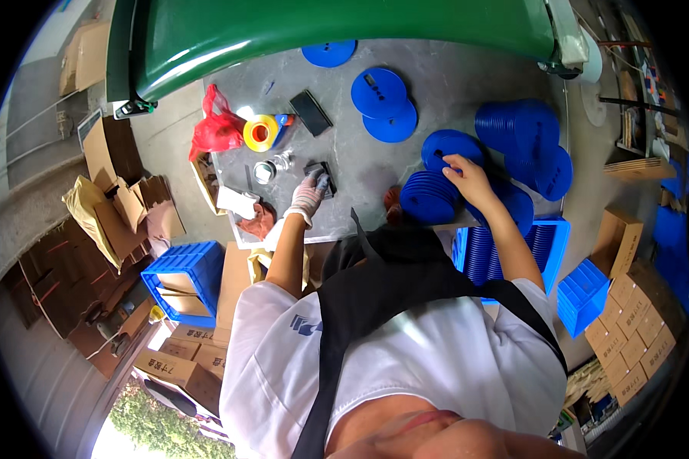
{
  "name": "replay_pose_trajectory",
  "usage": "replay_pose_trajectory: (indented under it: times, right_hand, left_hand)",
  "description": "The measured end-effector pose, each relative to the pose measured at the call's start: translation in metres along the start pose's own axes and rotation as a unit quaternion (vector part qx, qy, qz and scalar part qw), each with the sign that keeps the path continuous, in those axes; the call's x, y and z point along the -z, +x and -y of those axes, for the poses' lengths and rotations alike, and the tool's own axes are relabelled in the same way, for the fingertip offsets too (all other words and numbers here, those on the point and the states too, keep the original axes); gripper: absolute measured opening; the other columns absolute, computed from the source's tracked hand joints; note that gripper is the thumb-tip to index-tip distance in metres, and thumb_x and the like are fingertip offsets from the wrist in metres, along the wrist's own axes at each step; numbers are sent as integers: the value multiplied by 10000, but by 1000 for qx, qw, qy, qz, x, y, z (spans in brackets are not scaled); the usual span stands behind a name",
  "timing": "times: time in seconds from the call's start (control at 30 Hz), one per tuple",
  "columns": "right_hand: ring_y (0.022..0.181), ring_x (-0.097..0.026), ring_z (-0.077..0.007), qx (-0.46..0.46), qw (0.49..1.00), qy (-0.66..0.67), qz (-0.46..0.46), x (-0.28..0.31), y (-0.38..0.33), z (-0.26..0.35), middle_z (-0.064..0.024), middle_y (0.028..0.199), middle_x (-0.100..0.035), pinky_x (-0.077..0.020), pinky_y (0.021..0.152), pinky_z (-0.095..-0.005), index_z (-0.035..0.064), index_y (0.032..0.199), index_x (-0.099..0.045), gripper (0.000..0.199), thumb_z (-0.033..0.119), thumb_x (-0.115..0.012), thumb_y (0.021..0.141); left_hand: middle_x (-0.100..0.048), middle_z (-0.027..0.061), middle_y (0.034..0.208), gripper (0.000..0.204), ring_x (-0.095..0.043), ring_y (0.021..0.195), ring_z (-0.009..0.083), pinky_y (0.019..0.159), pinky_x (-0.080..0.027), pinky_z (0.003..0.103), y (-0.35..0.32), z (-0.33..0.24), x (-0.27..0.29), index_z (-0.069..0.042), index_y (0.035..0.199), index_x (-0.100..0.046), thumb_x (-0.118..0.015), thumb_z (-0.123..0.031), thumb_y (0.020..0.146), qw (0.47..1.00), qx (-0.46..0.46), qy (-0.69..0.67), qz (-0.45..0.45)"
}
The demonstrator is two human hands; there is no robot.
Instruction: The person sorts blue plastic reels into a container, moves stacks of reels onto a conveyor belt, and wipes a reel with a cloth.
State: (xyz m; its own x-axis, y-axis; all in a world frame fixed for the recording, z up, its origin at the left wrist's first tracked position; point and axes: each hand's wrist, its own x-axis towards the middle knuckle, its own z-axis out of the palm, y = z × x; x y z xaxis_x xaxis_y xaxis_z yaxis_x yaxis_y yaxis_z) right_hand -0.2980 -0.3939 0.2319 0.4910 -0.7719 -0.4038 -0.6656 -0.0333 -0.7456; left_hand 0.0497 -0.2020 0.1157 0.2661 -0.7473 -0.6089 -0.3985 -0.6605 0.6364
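Observation:
My left hand [306,200], in a whitish glove with greyish fingertips, reaches onto the grey tabletop. Its fingers are closed at a small dark rectangular pad [330,189]; what they grip there is mostly covered. My bare right hand [471,183] bends its fingers and thumb together at the near edge of a blue disc [444,143]. Just below that hand stands a leaning stack of blue discs [425,199], and more discs [515,205] lie under the wrist. Two overlapping blue discs [379,92] with dark marks rest farther out in the middle.
A green machine cover [337,27] spans the far side. Tall blue disc stacks [513,126] stand right. Yellow tape [260,133], a red bag [218,126], a black flat case [311,113] and a clear jar [266,171] lie left. A blue crate [563,237] holds discs below the table edge.

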Motion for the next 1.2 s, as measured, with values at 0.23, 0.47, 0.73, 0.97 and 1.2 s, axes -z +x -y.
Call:
replay_pose_trajectory:
  times: [0.23,0.47,0.73,0.97,1.2]
  right_hand:
    - [999,-596,-295,-66,993,-56,79,-7,-25,-22,-155,1086,-626,-459,858,-349,51,1123,-597,348,270,-619,853]
    - [904,-619,-224,-117,993,-11,-15,-4,-43,-96,-134,998,-650,-471,811,-304,36,1099,-600,327,256,-627,860]
    - [913,-619,-226,-216,974,-64,15,16,-99,-120,-140,989,-656,-465,830,-310,20,1082,-606,339,279,-604,862]
    - [1068,-557,-193,-177,953,108,219,54,-53,-50,-107,1162,-596,-418,946,-319,22,1195,-556,370,226,-593,889]
    - [1069,-581,-261,282,808,366,366,175,52,225,-169,1213,-562,-446,920,-353,-34,1239,-473,592,437,-558,890]
  left_hand:
    - [-647,122,789,467,-622,681,243,682,-478,362,-24,56,-29,-124,1206,-548,-494,-471,900,998,-16,-33,-53]
    - [-602,35,741,408,-481,569,128,565,-437,285,-34,37,-25,-100,1217,-546,-577,-351,897,981,59,-184,-13]
    - [-635,48,834,410,-528,687,141,670,-453,277,-45,53,-37,-103,1214,-553,-571,-375,908,984,96,-147,-9]
    - [-544,127,1263,479,-490,1195,228,1007,-358,319,-52,-100,55,-61,1307,-469,-529,-346,927,963,-110,-73,237]
    - [-561,218,1198,560,-522,1149,318,993,-380,430,-36,-328,238,48,1229,-503,-426,-428,944,758,-514,-337,217]
